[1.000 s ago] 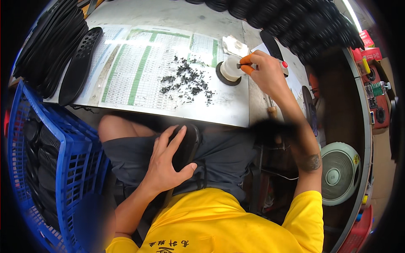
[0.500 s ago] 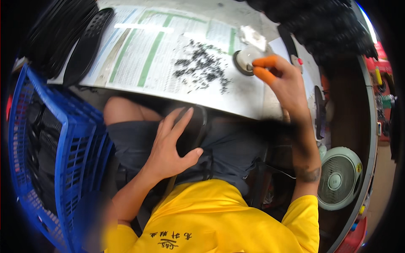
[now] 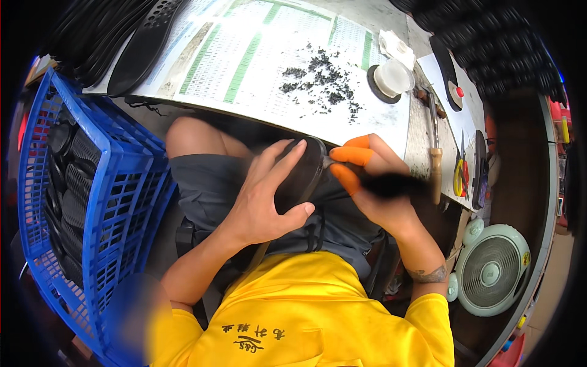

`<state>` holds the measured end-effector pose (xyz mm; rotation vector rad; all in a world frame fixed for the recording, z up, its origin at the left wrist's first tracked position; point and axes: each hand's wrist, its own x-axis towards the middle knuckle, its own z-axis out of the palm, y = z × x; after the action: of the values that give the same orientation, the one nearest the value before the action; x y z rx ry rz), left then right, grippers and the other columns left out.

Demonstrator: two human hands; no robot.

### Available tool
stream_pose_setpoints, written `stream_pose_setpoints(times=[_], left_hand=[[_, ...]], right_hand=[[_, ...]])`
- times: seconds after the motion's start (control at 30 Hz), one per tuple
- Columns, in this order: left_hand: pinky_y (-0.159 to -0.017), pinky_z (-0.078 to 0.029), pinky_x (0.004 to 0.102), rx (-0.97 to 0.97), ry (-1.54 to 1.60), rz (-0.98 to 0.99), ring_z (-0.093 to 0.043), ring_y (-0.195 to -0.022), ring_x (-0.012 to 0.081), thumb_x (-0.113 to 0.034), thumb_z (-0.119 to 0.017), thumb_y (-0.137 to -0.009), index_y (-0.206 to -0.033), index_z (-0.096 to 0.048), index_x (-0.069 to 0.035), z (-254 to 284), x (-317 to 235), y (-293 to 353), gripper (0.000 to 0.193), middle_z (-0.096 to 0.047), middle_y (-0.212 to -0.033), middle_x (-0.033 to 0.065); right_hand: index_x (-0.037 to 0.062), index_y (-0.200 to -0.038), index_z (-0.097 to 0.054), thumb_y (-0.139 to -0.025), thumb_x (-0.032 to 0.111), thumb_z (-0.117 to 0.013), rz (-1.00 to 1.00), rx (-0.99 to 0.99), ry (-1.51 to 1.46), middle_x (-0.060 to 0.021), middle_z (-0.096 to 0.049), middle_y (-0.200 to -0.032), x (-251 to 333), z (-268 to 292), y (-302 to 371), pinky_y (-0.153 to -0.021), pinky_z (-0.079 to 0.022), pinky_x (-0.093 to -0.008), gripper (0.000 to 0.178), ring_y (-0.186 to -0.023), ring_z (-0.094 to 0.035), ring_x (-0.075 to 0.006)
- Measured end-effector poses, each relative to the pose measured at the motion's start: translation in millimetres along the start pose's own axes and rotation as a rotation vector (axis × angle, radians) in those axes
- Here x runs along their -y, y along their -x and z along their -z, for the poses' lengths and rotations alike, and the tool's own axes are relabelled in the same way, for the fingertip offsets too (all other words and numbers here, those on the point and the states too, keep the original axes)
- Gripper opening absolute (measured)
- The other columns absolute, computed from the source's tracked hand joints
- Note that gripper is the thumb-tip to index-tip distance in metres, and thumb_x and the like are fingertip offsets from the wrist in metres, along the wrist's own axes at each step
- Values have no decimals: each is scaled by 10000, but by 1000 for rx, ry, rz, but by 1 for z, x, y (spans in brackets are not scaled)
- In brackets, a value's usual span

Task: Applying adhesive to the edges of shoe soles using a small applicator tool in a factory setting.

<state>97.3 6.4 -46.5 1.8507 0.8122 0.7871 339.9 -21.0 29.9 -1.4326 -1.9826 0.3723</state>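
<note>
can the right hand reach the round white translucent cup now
Probably yes: the right hand is close to the white tabletop and nothing blocks its way to the cup, though it holds a small greyish tool.

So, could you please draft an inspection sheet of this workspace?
Surface: table with green-striped printed sheets.
Job's things: black sole-like piece under the left hand; thin tool at its edge, mostly hidden.
Clutter: black crumbs on the sheets; translucent container to their right; wooden-handled tool beyond.
Hands: left hand spread on the piece; right hand, in orange finger covers, pinches the tool.
Cables: thin dark strands below the table's left edge, possibly cables.
Surroundings: blue crate, left; pale green fan, right.
</note>
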Motion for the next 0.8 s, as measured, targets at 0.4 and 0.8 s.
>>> stream_pose_setpoints(times=[0.4,0.8], left_hand=[[-1252,-416,508,6,-4,-25,-514,-1474,478,-233,-869,-845,-1702,-476,-20,-1,1,0,966,-484,-1641,274],[-1205,-455,533,-46,-173,-41,-529,-1391,484,-247,-895,-807,-1696,-503,-71,0,-7,-1,988,-485,-1624,275]], right_hand=[[51,-1104,-802,-826,-10,-925,-28,25,-44,-110,-703,-969,5,2,3,-647,-577,-364,310,-742,-699,-282],[57,-1085,-820,-838,-3,-895,-7,94,13,-113,-690,-933,14,8,3,-660,-581,-391,265,-756,-711,-310]])
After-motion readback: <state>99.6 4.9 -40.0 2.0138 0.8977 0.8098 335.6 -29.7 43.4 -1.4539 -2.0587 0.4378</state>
